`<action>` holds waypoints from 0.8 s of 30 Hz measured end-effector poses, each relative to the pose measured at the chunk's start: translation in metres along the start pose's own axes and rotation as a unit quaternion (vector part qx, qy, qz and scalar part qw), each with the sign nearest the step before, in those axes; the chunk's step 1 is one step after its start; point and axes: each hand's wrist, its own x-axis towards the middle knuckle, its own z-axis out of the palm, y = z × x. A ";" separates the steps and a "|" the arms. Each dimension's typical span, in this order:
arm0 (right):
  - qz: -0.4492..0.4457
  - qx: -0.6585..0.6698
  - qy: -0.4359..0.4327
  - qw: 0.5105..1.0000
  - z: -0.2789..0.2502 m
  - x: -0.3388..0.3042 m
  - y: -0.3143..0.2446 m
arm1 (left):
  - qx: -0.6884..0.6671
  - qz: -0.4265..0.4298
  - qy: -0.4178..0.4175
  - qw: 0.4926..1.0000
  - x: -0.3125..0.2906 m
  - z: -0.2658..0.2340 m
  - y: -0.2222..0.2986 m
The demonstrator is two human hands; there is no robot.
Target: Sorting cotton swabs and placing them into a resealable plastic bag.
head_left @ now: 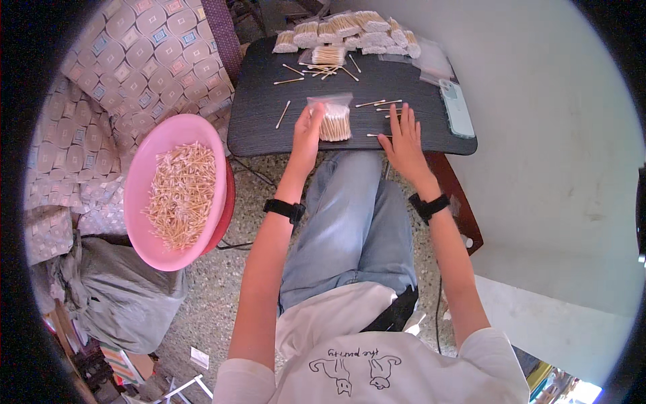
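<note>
The left hand is gripping a clear bag of swabs near the table's front edge, while the right hand is spreading loosely, holding nothing obvious, beside some loose swabs. Looks like the person's handling one filled bag and tidying strays; next move is probably calling for a careful fingertip pinch. The dark table is also carrying stacked bags and a phone. A pink basin full of swabs is sitting left, patterned fabric hanging behind.
</note>
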 end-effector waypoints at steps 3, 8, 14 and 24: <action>-0.012 -0.121 -0.050 0.991 0.009 0.003 0.002 | -0.038 -0.004 0.004 0.999 0.001 -0.001 0.003; -0.064 -0.107 -0.008 0.992 0.042 0.049 0.008 | -0.073 -0.012 -0.001 0.997 0.010 -0.008 -0.007; -0.021 0.075 0.059 0.995 0.049 0.070 0.001 | -0.010 -0.021 0.005 1.000 0.004 0.000 -0.004; 0.189 0.588 -0.096 0.781 0.019 0.044 -0.058 | -0.007 -0.018 -0.078 0.997 0.002 -0.007 -0.008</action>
